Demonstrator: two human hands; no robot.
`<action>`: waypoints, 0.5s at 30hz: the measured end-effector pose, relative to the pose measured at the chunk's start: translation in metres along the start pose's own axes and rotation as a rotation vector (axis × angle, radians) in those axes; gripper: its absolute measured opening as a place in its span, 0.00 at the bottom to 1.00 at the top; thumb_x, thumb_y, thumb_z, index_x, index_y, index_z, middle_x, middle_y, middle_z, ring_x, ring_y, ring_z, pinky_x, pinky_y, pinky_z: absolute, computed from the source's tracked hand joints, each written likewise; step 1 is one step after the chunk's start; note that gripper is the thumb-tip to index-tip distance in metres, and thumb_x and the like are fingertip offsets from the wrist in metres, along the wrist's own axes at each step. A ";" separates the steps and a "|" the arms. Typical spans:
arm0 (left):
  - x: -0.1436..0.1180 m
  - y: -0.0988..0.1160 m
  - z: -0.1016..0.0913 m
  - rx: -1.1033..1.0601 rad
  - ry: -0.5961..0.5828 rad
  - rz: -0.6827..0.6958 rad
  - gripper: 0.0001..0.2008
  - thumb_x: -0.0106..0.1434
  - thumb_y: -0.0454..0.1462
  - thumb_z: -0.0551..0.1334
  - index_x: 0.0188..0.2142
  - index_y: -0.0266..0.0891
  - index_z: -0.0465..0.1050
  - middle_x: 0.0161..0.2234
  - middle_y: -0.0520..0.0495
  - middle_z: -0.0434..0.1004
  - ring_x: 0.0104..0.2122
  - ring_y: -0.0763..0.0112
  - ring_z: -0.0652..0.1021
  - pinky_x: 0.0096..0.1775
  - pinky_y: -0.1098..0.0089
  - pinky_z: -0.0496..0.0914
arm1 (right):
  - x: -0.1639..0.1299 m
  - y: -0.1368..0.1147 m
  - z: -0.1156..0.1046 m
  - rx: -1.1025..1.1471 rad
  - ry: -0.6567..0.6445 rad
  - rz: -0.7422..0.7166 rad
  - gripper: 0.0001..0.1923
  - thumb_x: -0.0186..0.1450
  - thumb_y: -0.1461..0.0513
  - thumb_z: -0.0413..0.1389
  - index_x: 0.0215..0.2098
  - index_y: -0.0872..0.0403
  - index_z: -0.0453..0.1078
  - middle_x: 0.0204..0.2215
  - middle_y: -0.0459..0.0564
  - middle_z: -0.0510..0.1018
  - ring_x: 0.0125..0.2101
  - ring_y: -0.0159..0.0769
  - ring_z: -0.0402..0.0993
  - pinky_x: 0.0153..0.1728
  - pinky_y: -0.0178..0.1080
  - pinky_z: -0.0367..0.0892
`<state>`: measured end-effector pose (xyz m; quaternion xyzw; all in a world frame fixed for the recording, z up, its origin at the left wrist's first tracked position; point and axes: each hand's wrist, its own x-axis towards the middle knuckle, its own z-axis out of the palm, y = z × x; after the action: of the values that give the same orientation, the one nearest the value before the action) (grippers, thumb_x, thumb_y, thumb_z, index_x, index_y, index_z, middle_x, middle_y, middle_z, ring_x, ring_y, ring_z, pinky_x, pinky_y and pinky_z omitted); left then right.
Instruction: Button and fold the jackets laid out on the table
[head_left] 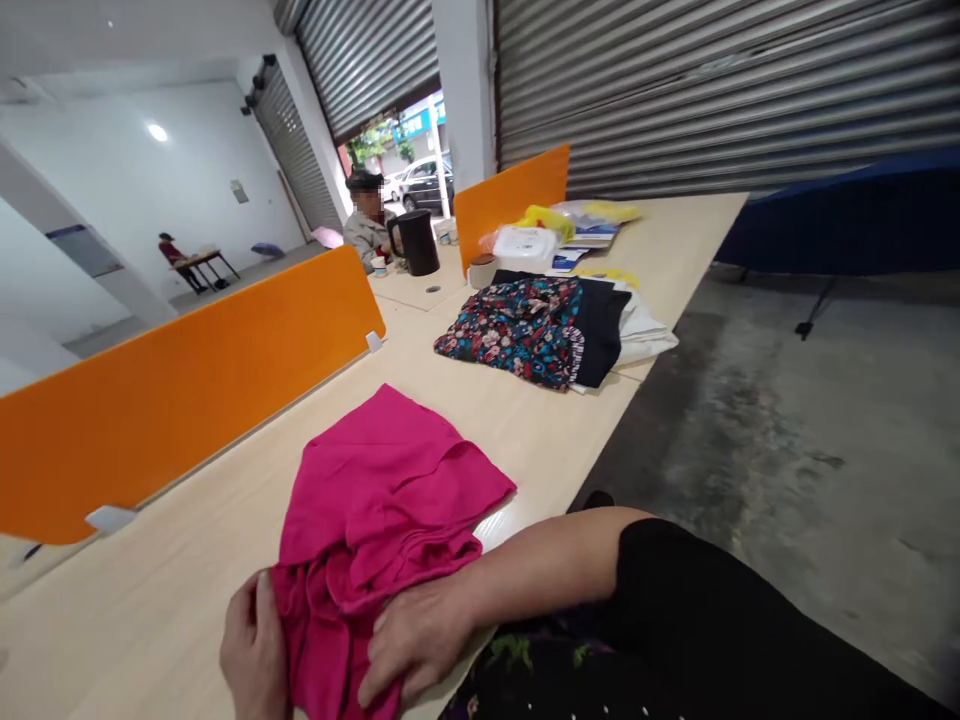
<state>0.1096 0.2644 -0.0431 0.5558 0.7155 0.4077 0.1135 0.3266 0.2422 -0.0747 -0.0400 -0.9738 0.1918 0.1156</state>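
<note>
A magenta garment [375, 500] lies spread on the light wooden table [187, 570], bunched at its near end. My left hand [253, 650] grips the bunched left edge of the cloth. My right hand [416, 635] rests flat on the crumpled near part, fingers spread and pressing it down. My right forearm comes in from the right over the table's edge.
A pile of folded clothes [540, 325], floral on top, sits farther along the table. Beyond it are a white container [525, 245], bags and papers. Orange dividers [172, 390] run along the left. A person sits behind a black kettle [416, 240]. Concrete floor lies to the right.
</note>
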 end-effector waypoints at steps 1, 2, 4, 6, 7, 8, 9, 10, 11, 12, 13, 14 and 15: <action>-0.002 0.002 -0.002 0.012 0.004 0.051 0.22 0.60 0.54 0.51 0.40 0.40 0.71 0.39 0.45 0.76 0.39 0.61 0.76 0.42 0.62 0.71 | 0.000 -0.003 -0.001 -0.014 0.019 -0.033 0.15 0.64 0.59 0.57 0.48 0.55 0.70 0.34 0.48 0.78 0.35 0.33 0.72 0.38 0.30 0.63; -0.005 0.005 -0.004 0.015 0.012 0.138 0.23 0.61 0.53 0.51 0.41 0.39 0.70 0.40 0.44 0.75 0.40 0.61 0.75 0.43 0.62 0.70 | -0.001 -0.005 -0.003 -0.027 0.028 -0.058 0.14 0.64 0.59 0.58 0.47 0.56 0.71 0.33 0.49 0.78 0.35 0.33 0.72 0.38 0.30 0.63; -0.010 0.010 -0.006 0.042 0.002 0.374 0.25 0.61 0.53 0.52 0.47 0.38 0.68 0.43 0.41 0.73 0.42 0.59 0.74 0.46 0.60 0.69 | -0.001 -0.007 -0.006 -0.030 0.047 -0.072 0.13 0.63 0.59 0.59 0.45 0.54 0.71 0.32 0.48 0.78 0.35 0.34 0.72 0.37 0.31 0.63; -0.014 0.018 -0.007 0.150 -0.058 0.635 0.27 0.61 0.51 0.55 0.53 0.37 0.64 0.49 0.38 0.70 0.50 0.55 0.70 0.52 0.57 0.65 | -0.001 -0.008 -0.007 -0.007 0.067 -0.064 0.11 0.63 0.60 0.59 0.44 0.52 0.71 0.31 0.47 0.78 0.34 0.33 0.72 0.37 0.31 0.63; -0.015 0.024 -0.006 0.231 -0.114 0.743 0.27 0.61 0.50 0.56 0.56 0.39 0.62 0.52 0.38 0.69 0.54 0.54 0.68 0.54 0.56 0.63 | -0.001 -0.008 -0.008 0.010 0.072 -0.058 0.10 0.63 0.60 0.58 0.43 0.51 0.71 0.31 0.46 0.78 0.34 0.33 0.72 0.38 0.31 0.63; -0.015 0.030 -0.005 0.322 -0.178 0.821 0.27 0.62 0.47 0.57 0.58 0.41 0.61 0.55 0.39 0.68 0.57 0.54 0.65 0.55 0.55 0.61 | -0.001 -0.008 -0.008 0.029 0.073 -0.054 0.09 0.63 0.61 0.58 0.43 0.50 0.71 0.31 0.46 0.78 0.34 0.33 0.72 0.38 0.31 0.62; -0.013 0.036 -0.003 0.417 -0.247 0.868 0.25 0.63 0.45 0.56 0.59 0.43 0.60 0.56 0.40 0.67 0.58 0.54 0.64 0.55 0.55 0.61 | -0.001 -0.009 -0.009 0.047 0.072 -0.051 0.09 0.63 0.62 0.57 0.43 0.50 0.71 0.32 0.46 0.78 0.34 0.33 0.72 0.38 0.31 0.62; -0.010 0.042 -0.001 0.508 -0.312 0.887 0.24 0.64 0.42 0.55 0.59 0.44 0.61 0.57 0.41 0.67 0.58 0.54 0.64 0.54 0.56 0.61 | -0.002 -0.009 -0.009 0.062 0.071 -0.049 0.09 0.63 0.62 0.57 0.43 0.50 0.71 0.32 0.46 0.78 0.34 0.33 0.72 0.38 0.31 0.62; -0.007 0.047 0.002 0.586 -0.372 0.882 0.23 0.64 0.40 0.55 0.59 0.45 0.61 0.56 0.41 0.68 0.57 0.55 0.66 0.52 0.57 0.63 | -0.002 -0.010 -0.010 0.070 0.070 -0.050 0.10 0.63 0.63 0.57 0.44 0.51 0.71 0.32 0.47 0.79 0.34 0.33 0.72 0.38 0.31 0.62; -0.003 0.051 0.005 0.649 -0.418 0.856 0.22 0.64 0.39 0.54 0.59 0.45 0.62 0.56 0.41 0.68 0.55 0.56 0.68 0.50 0.59 0.64 | -0.003 -0.010 -0.011 0.069 0.071 -0.050 0.11 0.63 0.63 0.57 0.44 0.52 0.71 0.32 0.48 0.79 0.34 0.33 0.73 0.38 0.32 0.62; 0.001 0.053 0.007 0.695 -0.454 0.814 0.22 0.64 0.38 0.54 0.58 0.44 0.63 0.54 0.40 0.70 0.51 0.58 0.70 0.48 0.60 0.66 | -0.003 -0.011 -0.012 0.063 0.073 -0.052 0.11 0.63 0.62 0.57 0.45 0.53 0.71 0.32 0.48 0.79 0.34 0.34 0.73 0.38 0.32 0.62; 0.005 0.055 0.010 0.722 -0.488 0.761 0.20 0.65 0.37 0.53 0.56 0.43 0.65 0.51 0.40 0.72 0.47 0.60 0.72 0.46 0.63 0.66 | -0.004 -0.012 -0.013 0.051 0.073 -0.059 0.12 0.63 0.62 0.58 0.45 0.54 0.71 0.32 0.49 0.79 0.34 0.34 0.73 0.38 0.33 0.62; 0.009 0.055 0.011 0.720 -0.514 0.699 0.18 0.65 0.36 0.51 0.54 0.42 0.67 0.46 0.41 0.74 0.43 0.63 0.74 0.43 0.65 0.67 | -0.004 -0.012 -0.013 0.040 0.072 -0.068 0.13 0.63 0.62 0.58 0.46 0.55 0.71 0.33 0.50 0.79 0.34 0.34 0.73 0.39 0.33 0.62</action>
<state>0.1522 0.2802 -0.0081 0.8450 0.5320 0.0027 -0.0546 0.3334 0.2352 -0.0588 -0.0112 -0.9658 0.2055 0.1577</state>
